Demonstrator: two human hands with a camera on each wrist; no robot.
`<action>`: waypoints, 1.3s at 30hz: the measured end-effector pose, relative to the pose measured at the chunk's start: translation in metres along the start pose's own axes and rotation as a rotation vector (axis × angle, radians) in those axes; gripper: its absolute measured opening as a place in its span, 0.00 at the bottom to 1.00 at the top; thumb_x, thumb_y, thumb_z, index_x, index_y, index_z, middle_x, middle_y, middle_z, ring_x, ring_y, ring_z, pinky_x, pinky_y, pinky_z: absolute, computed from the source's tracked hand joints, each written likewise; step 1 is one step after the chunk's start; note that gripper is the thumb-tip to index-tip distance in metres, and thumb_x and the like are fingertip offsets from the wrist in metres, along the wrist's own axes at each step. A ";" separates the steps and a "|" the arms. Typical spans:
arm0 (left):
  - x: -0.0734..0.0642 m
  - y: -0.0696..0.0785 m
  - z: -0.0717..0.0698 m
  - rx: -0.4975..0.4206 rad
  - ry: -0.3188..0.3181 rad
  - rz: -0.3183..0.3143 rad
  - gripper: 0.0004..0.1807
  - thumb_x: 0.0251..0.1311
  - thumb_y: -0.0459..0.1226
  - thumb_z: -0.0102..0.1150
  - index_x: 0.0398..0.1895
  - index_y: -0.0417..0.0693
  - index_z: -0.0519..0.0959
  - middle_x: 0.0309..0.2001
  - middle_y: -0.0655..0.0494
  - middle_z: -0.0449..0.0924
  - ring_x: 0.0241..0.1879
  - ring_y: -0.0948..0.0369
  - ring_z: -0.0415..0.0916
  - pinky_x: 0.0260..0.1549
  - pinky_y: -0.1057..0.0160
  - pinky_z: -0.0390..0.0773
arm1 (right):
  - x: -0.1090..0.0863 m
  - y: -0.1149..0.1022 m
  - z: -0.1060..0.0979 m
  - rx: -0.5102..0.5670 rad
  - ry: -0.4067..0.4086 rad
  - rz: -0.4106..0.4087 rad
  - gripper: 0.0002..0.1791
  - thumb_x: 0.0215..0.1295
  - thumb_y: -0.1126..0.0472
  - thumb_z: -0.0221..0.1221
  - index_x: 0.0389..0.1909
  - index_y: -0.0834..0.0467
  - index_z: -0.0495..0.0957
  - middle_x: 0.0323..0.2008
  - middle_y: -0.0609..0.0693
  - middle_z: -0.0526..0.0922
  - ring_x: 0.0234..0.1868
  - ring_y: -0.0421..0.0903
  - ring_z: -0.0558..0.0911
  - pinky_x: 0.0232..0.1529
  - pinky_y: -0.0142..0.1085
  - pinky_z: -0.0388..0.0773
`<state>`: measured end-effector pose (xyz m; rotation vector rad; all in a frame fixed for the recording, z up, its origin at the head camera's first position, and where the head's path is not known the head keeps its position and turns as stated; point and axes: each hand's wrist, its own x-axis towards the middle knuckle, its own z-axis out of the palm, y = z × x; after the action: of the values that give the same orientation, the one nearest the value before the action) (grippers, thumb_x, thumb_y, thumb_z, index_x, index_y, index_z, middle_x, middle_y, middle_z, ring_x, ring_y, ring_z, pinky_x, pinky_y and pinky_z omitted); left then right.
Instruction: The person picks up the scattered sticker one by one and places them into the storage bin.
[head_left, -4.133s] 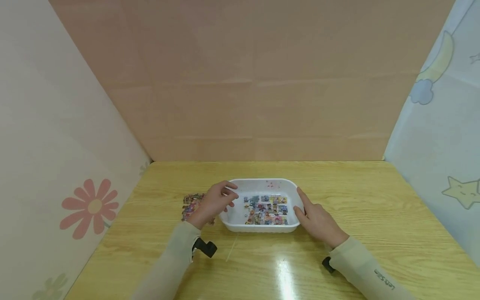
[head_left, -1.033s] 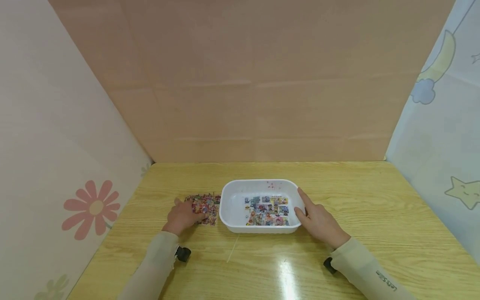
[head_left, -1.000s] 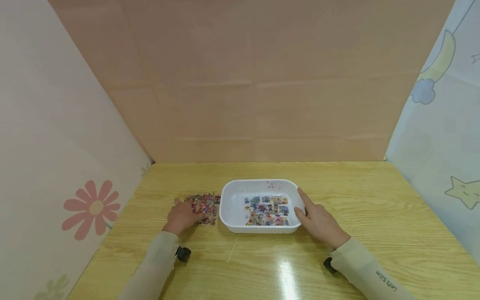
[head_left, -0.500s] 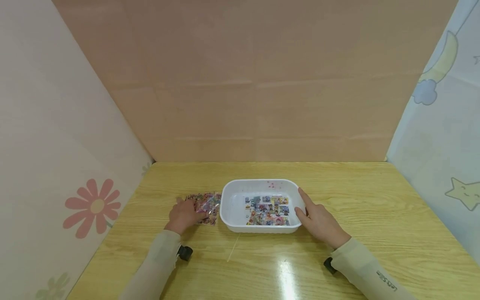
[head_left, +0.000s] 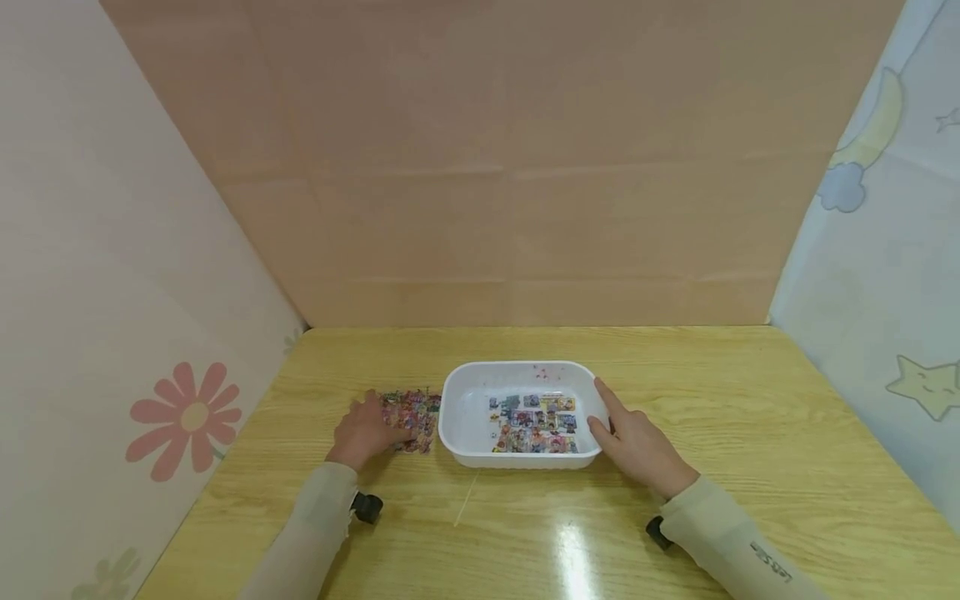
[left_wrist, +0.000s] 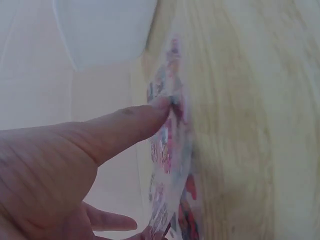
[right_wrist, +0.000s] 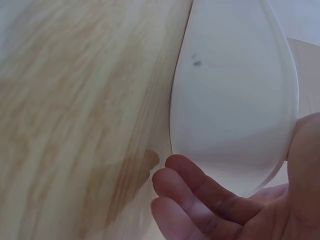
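A white tray (head_left: 474, 460) stands on the wooden table, with colourful cartoon stickers (head_left: 532, 425) on its floor. My right hand (head_left: 637, 446) grips its right end, thumb over the rim; in the right wrist view the fingers (right_wrist: 187, 197) curl against the outer wall (right_wrist: 232, 100). Just left of the tray lies a pile of clear printed sticker sheets (head_left: 420, 412). My left hand (head_left: 366, 429) spans the pile's left side. In the left wrist view its thumb (left_wrist: 135, 122) presses on a crinkled clear sheet (left_wrist: 162, 155), with fingertips at the near edge, pinching it.
A thin pale strip (head_left: 465, 500) lies on the table (head_left: 697, 367) in front of the tray. Papered walls enclose the left, back (head_left: 510, 208) and right sides. Small red marks (head_left: 546, 372) show on the tray's far inner wall.
About four seconds ago my left hand was over the tray's left rim; it has since moved left onto the sheets. The top sheet shifted and glinted lately. My right hand keeps its grip.
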<state>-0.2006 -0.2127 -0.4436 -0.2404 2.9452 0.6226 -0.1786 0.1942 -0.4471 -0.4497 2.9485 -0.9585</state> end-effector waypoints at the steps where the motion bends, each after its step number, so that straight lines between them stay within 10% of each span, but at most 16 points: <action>1: 0.000 0.000 -0.001 0.008 -0.003 0.001 0.57 0.51 0.54 0.74 0.70 0.24 0.55 0.61 0.21 0.65 0.54 0.29 0.71 0.50 0.30 0.71 | 0.000 0.000 0.000 0.001 0.000 -0.001 0.38 0.78 0.52 0.50 0.78 0.65 0.46 0.22 0.47 0.76 0.18 0.41 0.69 0.22 0.35 0.66; 11: 0.003 -0.010 -0.009 -0.069 -0.003 0.031 0.38 0.60 0.46 0.68 0.62 0.27 0.66 0.51 0.33 0.78 0.43 0.43 0.79 0.40 0.42 0.78 | 0.000 0.001 0.000 -0.002 0.002 -0.012 0.39 0.78 0.51 0.49 0.78 0.65 0.46 0.22 0.47 0.76 0.19 0.41 0.69 0.23 0.35 0.66; 20: 0.007 -0.018 -0.018 -0.357 -0.082 0.019 0.19 0.71 0.37 0.51 0.58 0.34 0.74 0.41 0.42 0.82 0.26 0.55 0.78 0.33 0.56 0.77 | 0.001 0.002 0.001 0.009 -0.002 0.007 0.38 0.78 0.52 0.49 0.79 0.64 0.46 0.21 0.46 0.74 0.18 0.41 0.68 0.22 0.35 0.66; 39: 0.007 -0.026 -0.035 -0.471 -0.063 0.037 0.18 0.73 0.37 0.49 0.57 0.33 0.74 0.48 0.38 0.81 0.38 0.50 0.79 0.37 0.50 0.79 | 0.001 0.003 0.003 0.013 0.003 0.019 0.38 0.78 0.53 0.50 0.79 0.65 0.46 0.19 0.46 0.72 0.17 0.41 0.66 0.20 0.35 0.65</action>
<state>-0.2062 -0.2516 -0.4231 -0.2017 2.7050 1.2985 -0.1798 0.1943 -0.4511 -0.4193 2.9419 -0.9763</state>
